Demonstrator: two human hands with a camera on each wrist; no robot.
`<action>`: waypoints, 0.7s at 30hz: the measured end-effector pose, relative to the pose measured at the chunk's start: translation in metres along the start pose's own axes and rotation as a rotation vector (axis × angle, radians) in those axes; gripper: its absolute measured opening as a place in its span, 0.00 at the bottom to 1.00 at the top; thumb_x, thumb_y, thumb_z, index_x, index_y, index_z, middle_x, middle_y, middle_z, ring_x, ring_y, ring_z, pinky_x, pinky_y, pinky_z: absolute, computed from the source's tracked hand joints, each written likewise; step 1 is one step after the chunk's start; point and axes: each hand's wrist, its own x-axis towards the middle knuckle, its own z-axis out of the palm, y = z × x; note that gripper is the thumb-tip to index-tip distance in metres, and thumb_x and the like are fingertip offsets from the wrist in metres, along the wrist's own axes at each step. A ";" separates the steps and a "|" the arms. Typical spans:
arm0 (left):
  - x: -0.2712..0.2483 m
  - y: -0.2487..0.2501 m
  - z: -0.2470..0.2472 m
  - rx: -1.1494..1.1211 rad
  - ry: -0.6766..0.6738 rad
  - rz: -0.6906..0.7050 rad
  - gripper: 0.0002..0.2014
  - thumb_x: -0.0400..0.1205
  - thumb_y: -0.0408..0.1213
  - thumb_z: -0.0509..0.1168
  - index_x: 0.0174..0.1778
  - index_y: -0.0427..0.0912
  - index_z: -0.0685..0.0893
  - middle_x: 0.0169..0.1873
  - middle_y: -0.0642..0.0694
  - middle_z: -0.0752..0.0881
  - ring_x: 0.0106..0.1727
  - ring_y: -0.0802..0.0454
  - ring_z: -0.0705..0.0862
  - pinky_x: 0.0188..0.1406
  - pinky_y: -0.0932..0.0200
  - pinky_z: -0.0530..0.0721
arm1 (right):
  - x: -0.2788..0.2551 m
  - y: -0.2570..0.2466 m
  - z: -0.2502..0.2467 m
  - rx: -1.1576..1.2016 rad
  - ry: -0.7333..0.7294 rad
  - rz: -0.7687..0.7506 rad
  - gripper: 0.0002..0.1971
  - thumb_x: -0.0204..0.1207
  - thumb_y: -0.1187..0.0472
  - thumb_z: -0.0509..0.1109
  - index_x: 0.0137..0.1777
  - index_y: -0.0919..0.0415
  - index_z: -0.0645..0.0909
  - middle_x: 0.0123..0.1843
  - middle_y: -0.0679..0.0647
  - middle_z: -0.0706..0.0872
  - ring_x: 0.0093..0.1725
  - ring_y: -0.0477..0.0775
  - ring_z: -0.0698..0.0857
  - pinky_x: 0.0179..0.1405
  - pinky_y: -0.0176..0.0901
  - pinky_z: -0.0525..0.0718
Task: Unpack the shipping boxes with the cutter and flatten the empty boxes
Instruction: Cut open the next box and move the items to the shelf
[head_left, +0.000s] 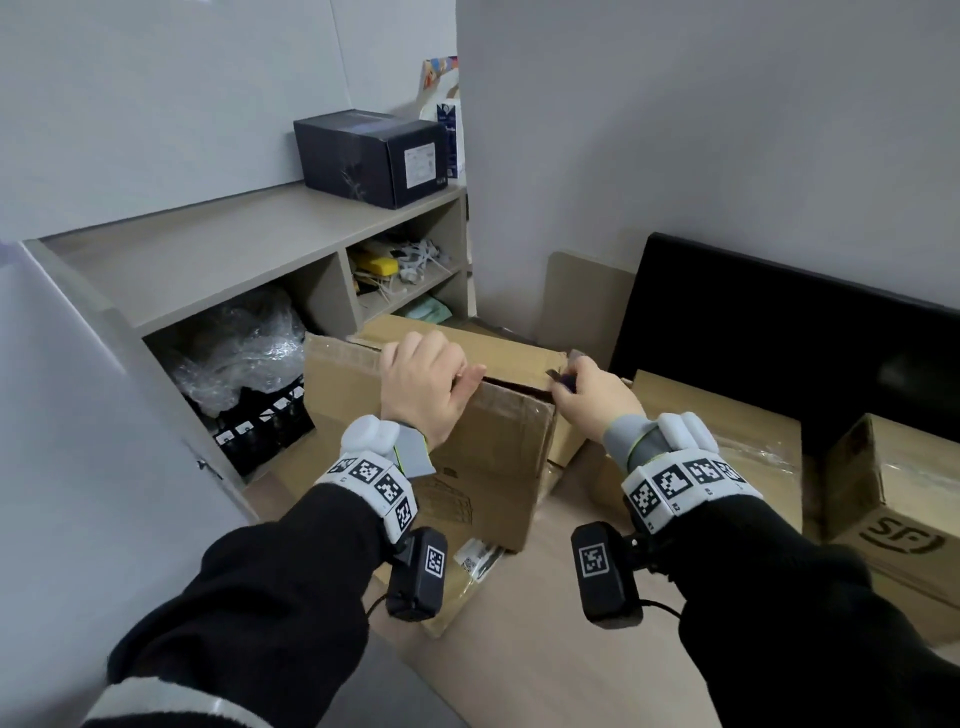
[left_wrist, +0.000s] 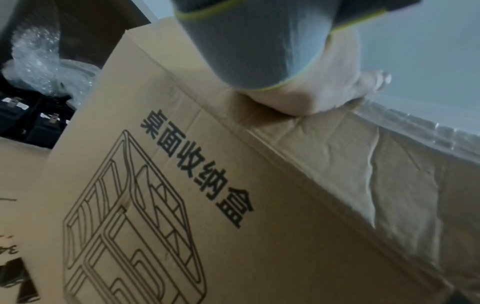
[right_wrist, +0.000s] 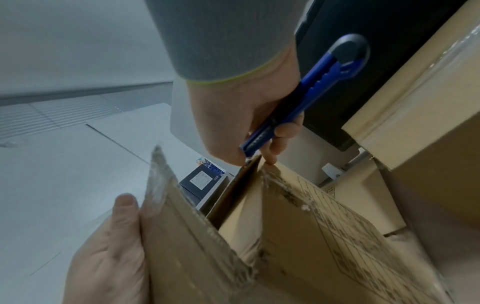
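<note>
A brown cardboard box (head_left: 498, 452) printed with black characters and a line drawing (left_wrist: 161, 195) stands upright on the floor in front of me. My left hand (head_left: 428, 384) grips its top near flap, fingers curled over the edge; the thumb (right_wrist: 124, 207) lies against the flap. My right hand (head_left: 592, 395) holds a blue cutter (right_wrist: 306, 92) at the box's far right top corner, its tip down in the seam between two flaps. The blade itself is hidden. The flaps stand partly apart with torn clear tape along their edges.
A taped cardboard box (head_left: 727, 431) lies at the right and another marked SF (head_left: 898, 499) at far right. A grey shelf unit (head_left: 218, 260) holds a black box (head_left: 374, 150) and bubble wrap (head_left: 244, 353). Flat cardboard (head_left: 457, 597) lies underfoot. A black panel (head_left: 779, 332) leans on the wall.
</note>
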 end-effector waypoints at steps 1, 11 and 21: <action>-0.005 -0.001 -0.006 0.003 0.026 0.020 0.28 0.87 0.57 0.44 0.29 0.43 0.74 0.30 0.47 0.74 0.34 0.44 0.72 0.39 0.51 0.64 | -0.002 -0.002 0.004 -0.012 -0.007 0.006 0.17 0.83 0.49 0.58 0.63 0.59 0.72 0.56 0.58 0.84 0.54 0.62 0.83 0.45 0.45 0.77; -0.073 -0.010 -0.055 0.009 -0.058 0.187 0.23 0.58 0.51 0.70 0.43 0.47 0.70 0.39 0.50 0.80 0.41 0.49 0.72 0.39 0.55 0.67 | -0.023 -0.005 0.032 -0.018 -0.004 0.237 0.19 0.86 0.53 0.52 0.67 0.69 0.66 0.60 0.68 0.83 0.53 0.65 0.82 0.44 0.48 0.74; -0.073 -0.021 -0.057 -0.230 -0.819 -0.154 0.34 0.76 0.47 0.68 0.78 0.46 0.66 0.66 0.46 0.73 0.59 0.43 0.80 0.56 0.52 0.78 | -0.051 -0.050 0.051 0.091 0.126 0.209 0.30 0.73 0.39 0.68 0.64 0.61 0.68 0.65 0.60 0.74 0.60 0.65 0.81 0.54 0.52 0.80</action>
